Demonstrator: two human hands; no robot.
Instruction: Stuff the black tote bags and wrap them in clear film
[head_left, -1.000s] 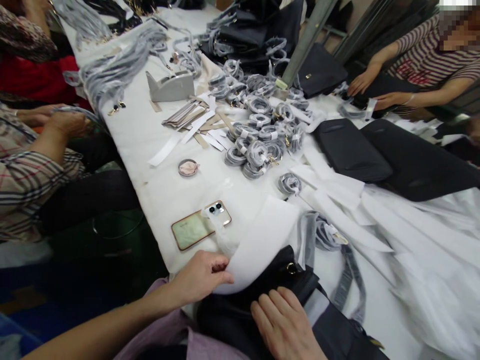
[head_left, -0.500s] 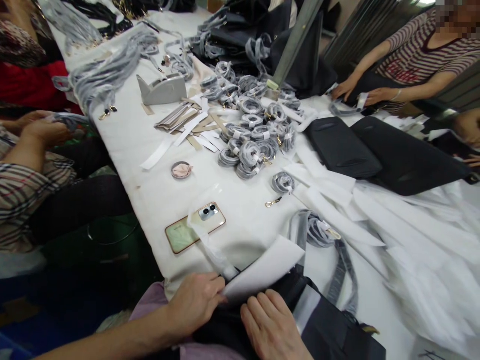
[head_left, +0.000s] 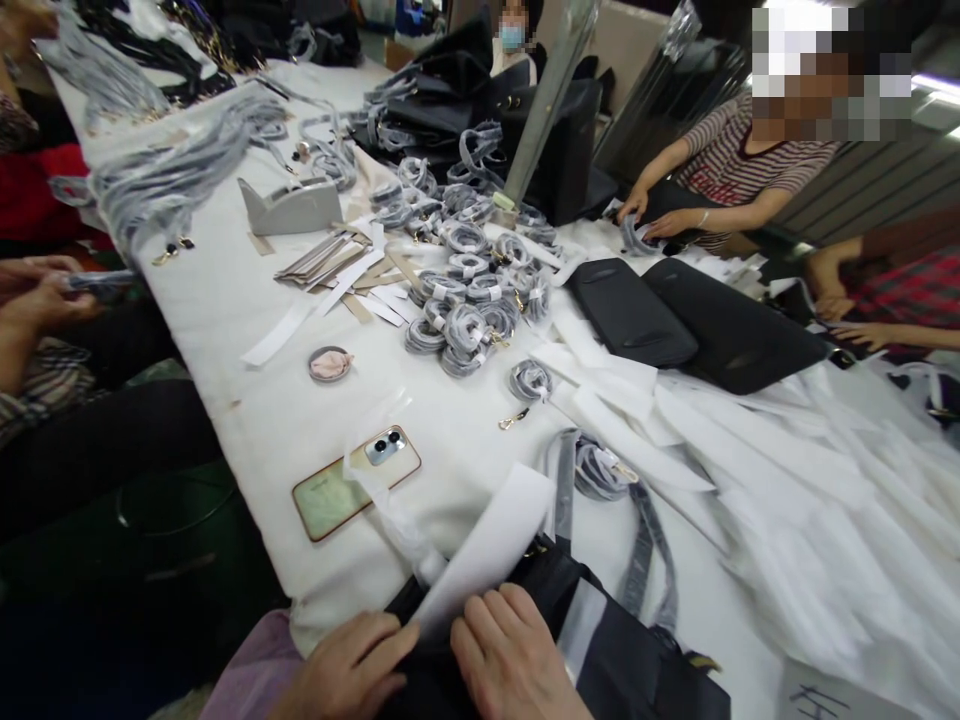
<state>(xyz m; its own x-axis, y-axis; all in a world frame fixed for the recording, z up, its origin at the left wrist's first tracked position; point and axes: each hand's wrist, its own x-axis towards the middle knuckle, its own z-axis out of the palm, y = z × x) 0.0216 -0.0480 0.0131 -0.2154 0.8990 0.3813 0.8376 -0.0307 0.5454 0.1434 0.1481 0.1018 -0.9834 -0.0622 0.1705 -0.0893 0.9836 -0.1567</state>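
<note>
At a white table (head_left: 247,400), working near a phone (head_left: 322,502) and some coiled straps (head_left: 465,325). Pinching a white sheet (head_left: 491,545) with the left hand (head_left: 346,662), and holding its low end against a black bag (head_left: 645,655) at the near edge. Resting the right hand (head_left: 514,655), curled, on the bag; unable to tell if gripping or just pressing.

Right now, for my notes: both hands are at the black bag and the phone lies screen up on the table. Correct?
No, the phone lies camera side up on the table in the head view; left hand and right hand are at the black bag.
</note>
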